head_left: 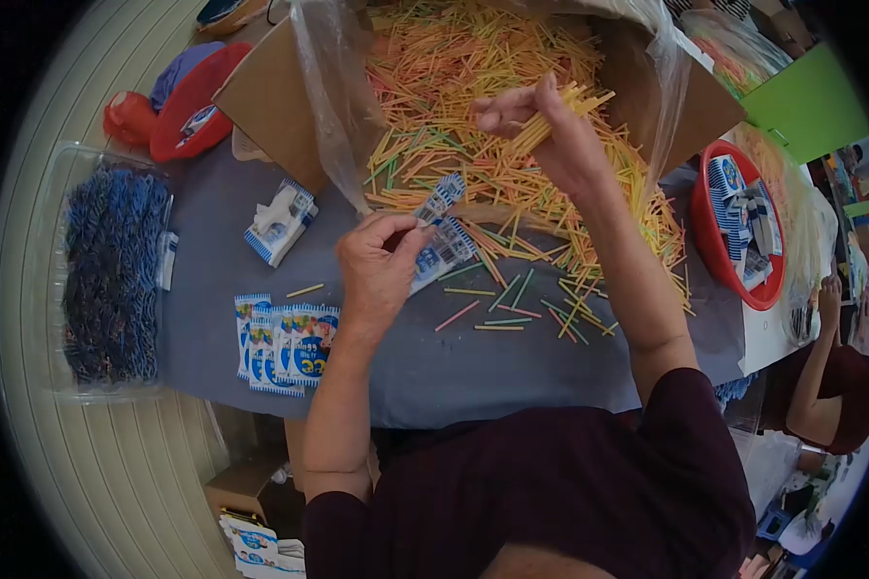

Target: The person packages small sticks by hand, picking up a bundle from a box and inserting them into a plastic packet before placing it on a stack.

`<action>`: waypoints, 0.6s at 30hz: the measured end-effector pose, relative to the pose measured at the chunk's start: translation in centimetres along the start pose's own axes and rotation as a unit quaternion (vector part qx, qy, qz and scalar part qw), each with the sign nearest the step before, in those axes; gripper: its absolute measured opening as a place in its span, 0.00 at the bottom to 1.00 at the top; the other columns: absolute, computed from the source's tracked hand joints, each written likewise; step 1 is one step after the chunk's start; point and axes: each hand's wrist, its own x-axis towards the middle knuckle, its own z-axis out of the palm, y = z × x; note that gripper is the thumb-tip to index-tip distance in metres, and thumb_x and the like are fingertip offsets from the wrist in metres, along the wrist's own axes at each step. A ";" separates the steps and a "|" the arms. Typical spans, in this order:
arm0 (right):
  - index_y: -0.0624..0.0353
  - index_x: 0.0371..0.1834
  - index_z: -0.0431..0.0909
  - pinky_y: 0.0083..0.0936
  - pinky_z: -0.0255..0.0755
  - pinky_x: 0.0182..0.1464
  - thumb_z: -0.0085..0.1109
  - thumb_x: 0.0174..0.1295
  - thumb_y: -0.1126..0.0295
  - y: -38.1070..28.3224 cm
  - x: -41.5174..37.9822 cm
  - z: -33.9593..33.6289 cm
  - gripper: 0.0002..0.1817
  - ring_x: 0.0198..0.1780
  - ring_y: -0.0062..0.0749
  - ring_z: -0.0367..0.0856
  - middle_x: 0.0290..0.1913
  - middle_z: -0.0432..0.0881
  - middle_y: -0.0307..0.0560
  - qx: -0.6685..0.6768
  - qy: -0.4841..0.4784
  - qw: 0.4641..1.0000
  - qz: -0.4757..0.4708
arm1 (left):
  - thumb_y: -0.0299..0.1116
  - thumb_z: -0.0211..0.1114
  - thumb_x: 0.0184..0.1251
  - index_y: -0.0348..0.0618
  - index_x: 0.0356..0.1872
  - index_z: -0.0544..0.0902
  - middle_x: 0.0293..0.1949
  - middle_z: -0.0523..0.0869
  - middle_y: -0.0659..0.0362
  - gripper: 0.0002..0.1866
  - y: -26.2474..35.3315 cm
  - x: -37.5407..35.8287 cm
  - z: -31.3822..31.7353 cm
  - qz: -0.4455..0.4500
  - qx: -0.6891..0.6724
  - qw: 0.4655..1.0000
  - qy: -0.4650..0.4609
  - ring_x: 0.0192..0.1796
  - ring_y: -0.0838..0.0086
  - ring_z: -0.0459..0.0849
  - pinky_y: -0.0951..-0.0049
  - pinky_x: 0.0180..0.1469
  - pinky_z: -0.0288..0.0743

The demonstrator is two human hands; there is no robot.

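Observation:
My left hand (381,265) pinches the edge of a blue-and-white printed packet (441,253) over the grey cloth (406,372). Raised over the open cardboard box, my right hand (555,130) is closed around a bundle of yellow sticks (562,118). Below it, many orange, yellow and green sticks (483,58) fill the box, and some loose ones (502,304) are spread on the cloth in front. Several printed packets (288,343) lie overlapping to the left of my left forearm, and a bundled packet (281,222) rests above them.
A clear tray (58,289) of dark blue strands stands at the far left. Red basins (224,135) (700,232) holding packets are on both sides. A cardboard flap (275,111) and plastic liner border the box. Another person's arm (819,367) shows at the right.

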 end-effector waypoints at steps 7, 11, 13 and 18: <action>0.63 0.46 0.77 0.33 0.76 0.49 0.39 0.77 0.51 -1.1 -0.1 1.1 0.25 0.42 0.39 0.85 0.23 0.80 0.46 0.069 -0.116 0.988 -0.071 | 0.20 0.72 0.58 0.32 0.34 0.86 0.29 0.85 0.63 0.05 1.0 2.3 3.6 0.017 -0.019 1.000 -0.006 0.30 0.85 0.80 0.83 0.33 0.74; 0.62 0.46 0.77 0.38 0.74 0.57 0.33 0.78 0.48 -2.4 -1.5 2.4 0.28 0.44 0.39 0.85 0.25 0.80 0.46 0.020 -0.044 0.997 -0.059 | 0.21 0.73 0.56 0.31 0.35 0.85 0.27 0.85 0.58 0.07 0.5 2.5 4.7 0.036 -0.077 0.996 -0.006 0.29 0.80 0.82 0.79 0.33 0.77; 0.62 0.47 0.77 0.38 0.75 0.56 0.33 0.78 0.47 -2.9 -1.3 2.5 0.29 0.45 0.39 0.85 0.26 0.81 0.47 0.032 -0.046 0.996 -0.073 | 0.21 0.72 0.56 0.31 0.35 0.85 0.28 0.85 0.58 0.07 0.6 2.6 4.7 0.028 -0.093 0.995 -0.016 0.30 0.80 0.83 0.79 0.34 0.77; 0.64 0.48 0.79 0.34 0.73 0.56 0.36 0.77 0.48 -3.0 -0.8 2.5 0.29 0.47 0.37 0.84 0.35 0.86 0.51 -0.167 -0.119 0.977 -0.057 | 0.19 0.72 0.57 0.31 0.36 0.85 0.30 0.86 0.58 0.07 0.5 3.2 5.2 0.058 -0.127 0.990 -0.029 0.32 0.80 0.83 0.80 0.35 0.78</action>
